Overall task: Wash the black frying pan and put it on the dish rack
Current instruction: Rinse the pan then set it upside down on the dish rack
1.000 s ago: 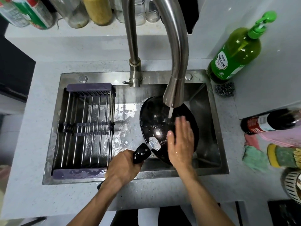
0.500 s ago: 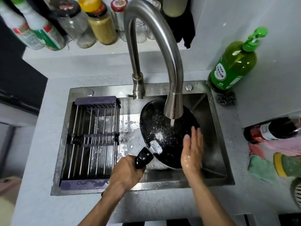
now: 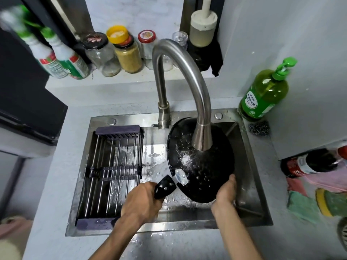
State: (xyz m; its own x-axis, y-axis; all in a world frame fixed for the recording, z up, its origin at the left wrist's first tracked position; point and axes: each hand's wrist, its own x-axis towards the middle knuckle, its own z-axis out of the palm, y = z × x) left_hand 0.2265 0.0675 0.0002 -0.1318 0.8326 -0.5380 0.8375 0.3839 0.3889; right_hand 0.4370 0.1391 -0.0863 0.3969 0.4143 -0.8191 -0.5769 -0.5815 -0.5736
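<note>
The black frying pan (image 3: 204, 171) is tilted in the steel sink (image 3: 249, 166), under the tap spout (image 3: 201, 139). Water runs onto its wet inside. My left hand (image 3: 142, 201) grips the pan's black handle (image 3: 164, 187) at the near left. My right hand (image 3: 224, 194) is at the pan's near right rim, fingers curled round the edge and partly hidden behind it. The dish rack (image 3: 112, 171), metal bars with purple ends, spans the left half of the sink and holds nothing.
A green dish-soap pump bottle (image 3: 264, 94) and a steel scourer (image 3: 259, 128) stand at the sink's back right corner. Jars and bottles (image 3: 112, 53) line the ledge behind the tap. A dark bottle (image 3: 309, 163), cloths and a sponge (image 3: 326, 201) lie on the right counter.
My right hand has slid from the inside of the pan down to its near right rim. The pan has tipped more upright. The camera has tilted up, showing more of the ledge.
</note>
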